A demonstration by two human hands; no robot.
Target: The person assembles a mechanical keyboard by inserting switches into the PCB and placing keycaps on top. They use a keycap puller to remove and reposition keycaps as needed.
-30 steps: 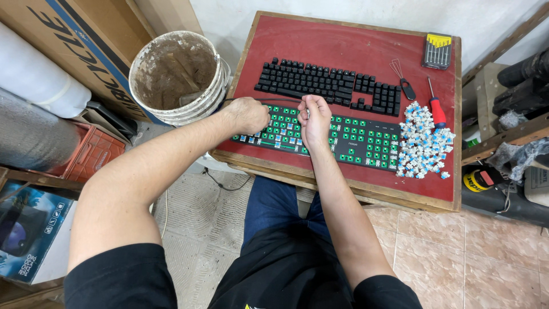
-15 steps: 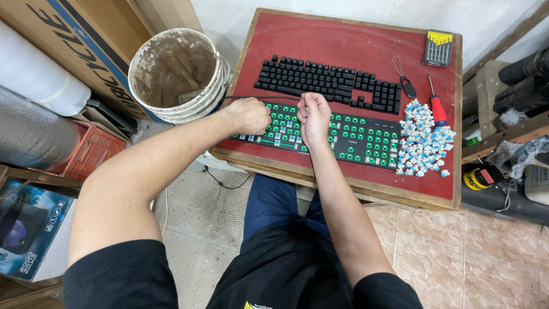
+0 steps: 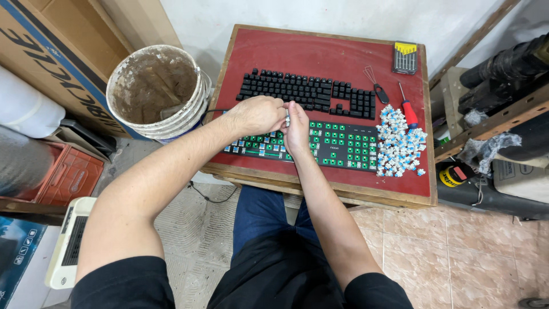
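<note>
Both hands meet over a stripped green keyboard base (image 3: 326, 143) on a red-topped table (image 3: 320, 54): the left hand (image 3: 254, 114) curled shut, the right hand (image 3: 297, 129) pinching a small metal tool (image 3: 287, 119). Loose blue-and-white switches (image 3: 400, 149) lie heaped at the board's right end.

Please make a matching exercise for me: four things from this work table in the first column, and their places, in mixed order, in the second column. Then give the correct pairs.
Things:
1. pile of blue key switches
2. red-handled screwdriver
3. black keycap set
4. screwdriver bit case

Places:
A. far right corner of the red table top
B. under both hands, on the green keyboard board
C. right of the green board, near the table's right edge
D. just behind the switch pile, pointing away from the person
E. behind the green board, mid-table

Pairs: 1-C, 2-D, 3-E, 4-A. B is spare.
</note>
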